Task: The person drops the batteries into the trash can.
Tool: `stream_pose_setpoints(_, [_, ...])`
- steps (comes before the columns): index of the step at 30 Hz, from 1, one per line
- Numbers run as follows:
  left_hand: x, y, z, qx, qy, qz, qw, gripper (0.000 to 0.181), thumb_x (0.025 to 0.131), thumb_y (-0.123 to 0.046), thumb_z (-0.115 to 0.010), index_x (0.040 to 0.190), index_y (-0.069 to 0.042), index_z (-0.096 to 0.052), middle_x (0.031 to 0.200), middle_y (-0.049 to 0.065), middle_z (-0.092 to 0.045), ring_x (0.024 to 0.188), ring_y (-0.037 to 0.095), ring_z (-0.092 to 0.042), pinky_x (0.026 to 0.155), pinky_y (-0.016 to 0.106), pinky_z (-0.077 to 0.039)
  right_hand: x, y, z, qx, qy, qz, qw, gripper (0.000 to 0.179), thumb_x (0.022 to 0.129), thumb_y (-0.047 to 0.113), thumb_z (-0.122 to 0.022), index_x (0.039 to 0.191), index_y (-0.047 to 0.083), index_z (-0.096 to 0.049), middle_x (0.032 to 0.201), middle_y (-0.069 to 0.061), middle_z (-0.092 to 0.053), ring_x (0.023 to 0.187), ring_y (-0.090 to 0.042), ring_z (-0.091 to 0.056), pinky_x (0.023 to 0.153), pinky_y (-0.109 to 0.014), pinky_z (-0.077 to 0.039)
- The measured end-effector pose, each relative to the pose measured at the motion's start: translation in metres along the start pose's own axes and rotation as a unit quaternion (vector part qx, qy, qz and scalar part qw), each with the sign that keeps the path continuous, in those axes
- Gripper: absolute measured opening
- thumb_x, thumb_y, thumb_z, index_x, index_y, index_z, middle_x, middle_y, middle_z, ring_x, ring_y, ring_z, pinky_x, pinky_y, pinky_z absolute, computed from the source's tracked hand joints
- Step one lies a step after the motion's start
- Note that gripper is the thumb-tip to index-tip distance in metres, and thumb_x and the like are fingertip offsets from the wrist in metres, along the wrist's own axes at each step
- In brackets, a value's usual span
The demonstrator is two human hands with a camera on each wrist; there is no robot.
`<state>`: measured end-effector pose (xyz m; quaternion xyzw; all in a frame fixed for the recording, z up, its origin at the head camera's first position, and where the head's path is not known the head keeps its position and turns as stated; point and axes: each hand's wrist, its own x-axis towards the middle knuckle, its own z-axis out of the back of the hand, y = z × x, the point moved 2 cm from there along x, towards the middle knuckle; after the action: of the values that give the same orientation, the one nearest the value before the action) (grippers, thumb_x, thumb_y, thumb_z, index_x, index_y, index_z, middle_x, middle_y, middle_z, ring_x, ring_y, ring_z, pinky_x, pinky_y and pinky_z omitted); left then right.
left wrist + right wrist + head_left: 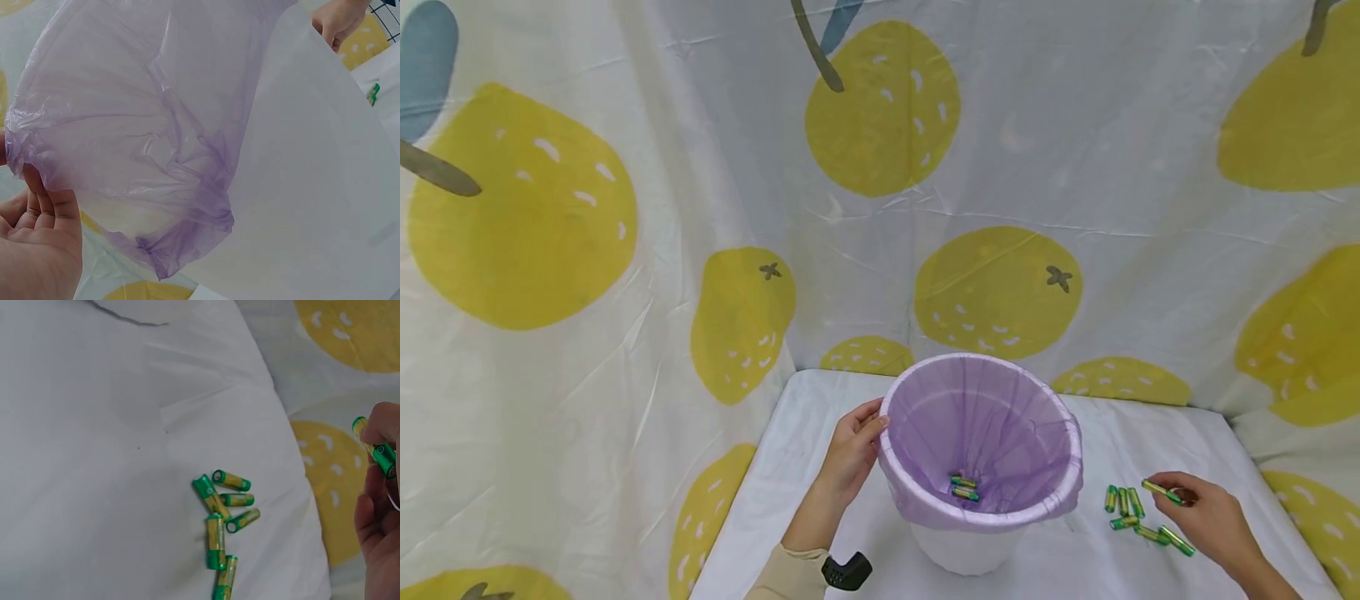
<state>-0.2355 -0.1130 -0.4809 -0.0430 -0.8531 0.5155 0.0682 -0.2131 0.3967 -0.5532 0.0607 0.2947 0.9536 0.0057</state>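
A white trash bin point(966, 550) lined with a purple plastic bag point(917, 450) stands on the white-covered table. Two green-and-gold batteries point(965, 493) lie on the bottom inside it. My left hand point(852, 450) grips the bin's rim at its left side, thumb over the lined edge; the left wrist view shows the fingers under the bag's gathered edge point(37, 147). To the right of the bin, my right hand point(1210, 512) pinches one battery point(1160, 490) between thumb and fingers, above the table. Below it lies a loose group of several more batteries point(215, 540).
The white table cover point(1097, 442) runs back to a hanging curtain point(1000, 208) printed with yellow fruit, which encloses the back and sides. A black band device point(847, 572) sits at the left wrist. Bunched bag film point(187, 244) hangs outside the bin.
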Motion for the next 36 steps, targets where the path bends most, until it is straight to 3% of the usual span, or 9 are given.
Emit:
stream_pose_setpoints(24, [-0.002,-0.001,-0.001,-0.003,0.002,-0.001,1.0000,0.047,0.099,0.002,-0.058,0.141,0.018,-0.044,0.120,0.019,-0.062,0.110,0.025,-0.061,0.096,0.034,-0.054,0.008,0.037,0.019,0.036,-0.043,0.072,0.9958,0.015,0.090,0.008,-0.077,0.105,0.005,-0.075,0.076,0.001,-0.057,0.063,-0.009,-0.043,0.051,-0.028,-0.035])
stream_pose_setpoints(36, [-0.001,0.000,-0.001,-0.010,0.002,-0.003,0.9999,0.047,0.099,0.002,-0.058,0.141,0.018,-0.045,0.122,0.019,-0.062,0.110,0.025,-0.061,0.097,0.035,-0.054,0.014,0.049,0.032,0.039,-0.060,0.104,0.9920,0.015,0.087,0.005,-0.080,0.102,0.006,-0.076,0.084,0.001,-0.065,0.067,-0.005,-0.049,0.055,-0.024,-0.042])
